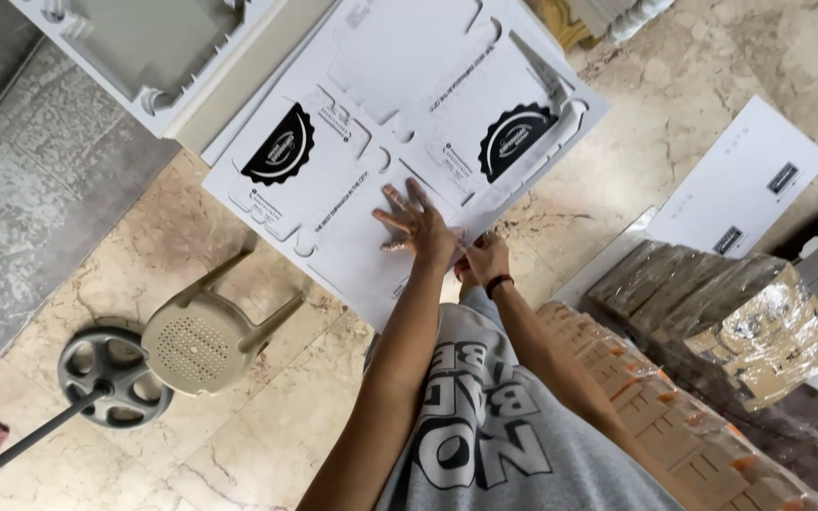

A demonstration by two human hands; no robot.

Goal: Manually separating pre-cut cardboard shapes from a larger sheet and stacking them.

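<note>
Your right hand [487,257] pinches the near edge of the flat white box blank [400,123]; your left hand [418,227] lies spread open, pressing it to the table [239,99]. I judge it light, stiff but creasable; hold edges. Its far end is cut off; your right fingertips are partly hidden.

box blank [400,142]: matt white cardboard, smooth, black print | floor [267,435]: polished beige marble, veined, slight sheen | stool [203,343]: beige plastic, perforated seat, matt | bundles [740,322]: brown cardboard under glossy, crinkled clear plastic wrap | shirt [513,435]: grey cloth, soft, printed | wristband [498,280]: dark, material unclear
</note>
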